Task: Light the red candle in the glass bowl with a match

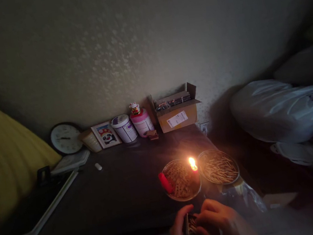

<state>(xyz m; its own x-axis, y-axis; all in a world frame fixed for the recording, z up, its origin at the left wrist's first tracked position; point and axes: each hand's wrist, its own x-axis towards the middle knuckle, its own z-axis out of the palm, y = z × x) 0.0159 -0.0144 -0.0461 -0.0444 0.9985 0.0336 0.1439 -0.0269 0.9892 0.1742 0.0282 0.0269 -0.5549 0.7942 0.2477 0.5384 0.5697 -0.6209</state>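
Hands (223, 219): both gripping small rectangular box (187, 225) | slender sticks (192, 222) inside | round, shiny-rimmed dish (185, 199) ahead

Our left hand (177, 230) is curved, its uppermost digit arching toward our right hand (223, 222). The right sits just beside it, knuckles raised, fingers bent inward to face the left, some tips hidden; behind those knuckles, its back dims.
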